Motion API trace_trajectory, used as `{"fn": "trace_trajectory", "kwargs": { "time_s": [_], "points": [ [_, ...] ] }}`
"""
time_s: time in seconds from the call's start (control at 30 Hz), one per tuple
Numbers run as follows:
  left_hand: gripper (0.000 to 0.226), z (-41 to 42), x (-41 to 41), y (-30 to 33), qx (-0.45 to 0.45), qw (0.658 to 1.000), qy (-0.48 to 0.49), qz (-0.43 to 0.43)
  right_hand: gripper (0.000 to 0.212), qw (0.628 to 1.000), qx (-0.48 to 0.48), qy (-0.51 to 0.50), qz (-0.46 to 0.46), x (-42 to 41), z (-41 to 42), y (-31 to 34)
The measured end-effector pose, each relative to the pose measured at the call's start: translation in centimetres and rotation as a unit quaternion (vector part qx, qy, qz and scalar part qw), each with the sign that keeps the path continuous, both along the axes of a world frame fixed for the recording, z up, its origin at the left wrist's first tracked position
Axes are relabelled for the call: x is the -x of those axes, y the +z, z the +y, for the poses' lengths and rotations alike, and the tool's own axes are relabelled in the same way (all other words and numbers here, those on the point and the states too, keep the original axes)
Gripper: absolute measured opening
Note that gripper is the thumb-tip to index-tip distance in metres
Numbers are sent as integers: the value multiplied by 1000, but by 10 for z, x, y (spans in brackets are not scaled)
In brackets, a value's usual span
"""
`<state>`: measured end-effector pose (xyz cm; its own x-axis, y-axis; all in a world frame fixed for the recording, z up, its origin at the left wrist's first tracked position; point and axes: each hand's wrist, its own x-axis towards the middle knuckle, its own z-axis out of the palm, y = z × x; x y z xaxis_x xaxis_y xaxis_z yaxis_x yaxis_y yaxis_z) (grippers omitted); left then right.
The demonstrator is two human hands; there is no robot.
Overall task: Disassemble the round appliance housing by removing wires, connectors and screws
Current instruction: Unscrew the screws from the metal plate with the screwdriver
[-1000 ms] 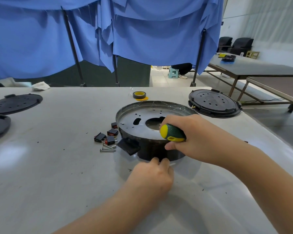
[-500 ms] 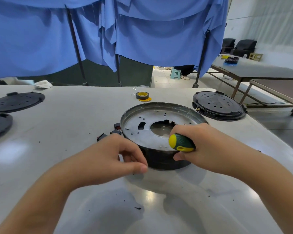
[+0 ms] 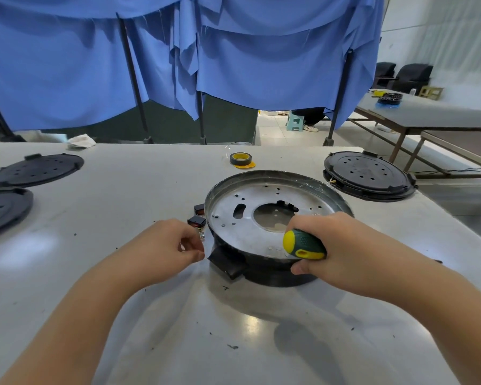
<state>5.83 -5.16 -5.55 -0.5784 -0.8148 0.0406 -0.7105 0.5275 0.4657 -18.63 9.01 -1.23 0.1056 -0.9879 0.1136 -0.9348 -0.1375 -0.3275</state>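
Screwdriver (image 3: 303, 244) in right hand (image 3: 342, 245)

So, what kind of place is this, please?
Probably a workshop or teardown station, not a home. A round housing lies on a long grey worktable with several removed black covers, the right hand holds a screwdriver, and blue cloth hangs on stands behind.

The round appliance housing (image 3: 272, 232) lies flat on the table, black-walled, its silver metal plate facing up with a central hole, small screw holes and a black side tab.
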Motion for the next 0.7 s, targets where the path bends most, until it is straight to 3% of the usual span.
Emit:
{"fn": "trace_trajectory", "kwargs": {
  "time_s": [0.17,0.43,0.6,0.7],
  "points": [
    [13,-7,2,-12,39,998,11,-40,31,1000,-2,-3,10,-2,0,1],
    [11,-11,4,-19,49,998,16,-25,33,998,-9,21,56,-20,6,5],
    [8,-9,4,-16,72,997,23,5,27,997,-5,43,66,-36,10,5],
    [14,-6,7,-14,74,994,43,71,23,996,5,43,76,-45,8,5]
  ]
}}
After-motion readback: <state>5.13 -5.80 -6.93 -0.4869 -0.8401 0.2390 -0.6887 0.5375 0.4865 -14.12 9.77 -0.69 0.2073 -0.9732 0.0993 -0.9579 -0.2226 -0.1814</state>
